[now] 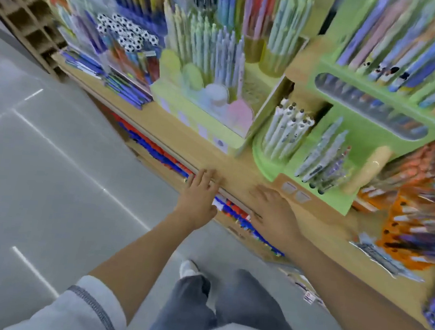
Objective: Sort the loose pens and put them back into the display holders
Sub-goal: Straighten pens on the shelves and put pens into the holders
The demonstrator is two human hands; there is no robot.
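My left hand (pixel 201 192) lies flat with straight fingers on the front edge of the wooden shelf (pixel 240 167). My right hand (pixel 273 210) rests palm down on the same shelf top, just in front of a green pen display (pixel 326 159). Neither hand holds a pen. A round green holder (pixel 280 133) is full of white pens. Beside it, packaged pens (pixel 323 159) lean in a slot. A pastel display (pixel 205 84) carries upright green, blue and lilac pens. The picture is blurred by motion.
Orange packets and loose pens (pixel 418 224) pile up on the shelf at the right. Football-topped pens (pixel 128 31) stand at the back left. A lower shelf holds red and blue items (pixel 164 157). Grey floor (pixel 37 174) lies to the left.
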